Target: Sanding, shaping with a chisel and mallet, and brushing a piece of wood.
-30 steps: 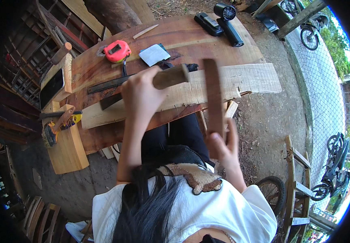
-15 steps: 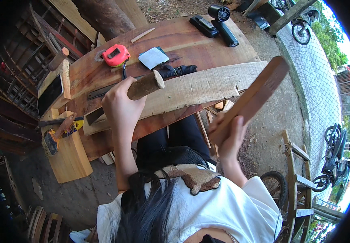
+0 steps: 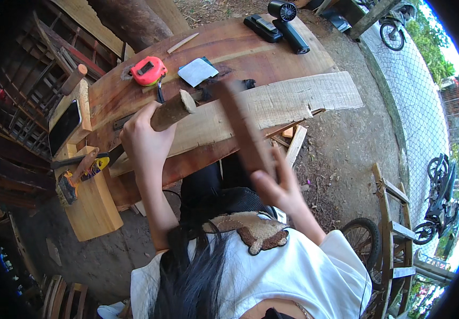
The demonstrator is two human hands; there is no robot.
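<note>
My left hand (image 3: pixel 147 138) is closed around a chisel (image 3: pixel 172 112) with a thick round wooden handle. Its dark flat blade points down to the left over the pale plank (image 3: pixel 288 95), where its tip is hard to make out. In my right hand (image 3: pixel 280 186) is a long brown wooden block (image 3: pixel 244 127), blurred by motion. The block's far end is in the air, right of the chisel's handle end and apart from it. Under the plank lies a reddish-brown wooden tabletop (image 3: pixel 251 53).
A red tape measure (image 3: pixel 149 70), folded paper (image 3: pixel 197 72) and a small black fan (image 3: pixel 288 26) lie on the tabletop. At left are a phone (image 3: pixel 65 127), a brush (image 3: pixel 67 186) and a wooden block (image 3: pixel 94 210). A wooden ladder-like frame (image 3: pixel 394 228) stands at right.
My right hand has swung the wooden block leftward, toward the chisel's handle. My left hand and the chisel have shifted slightly left.
</note>
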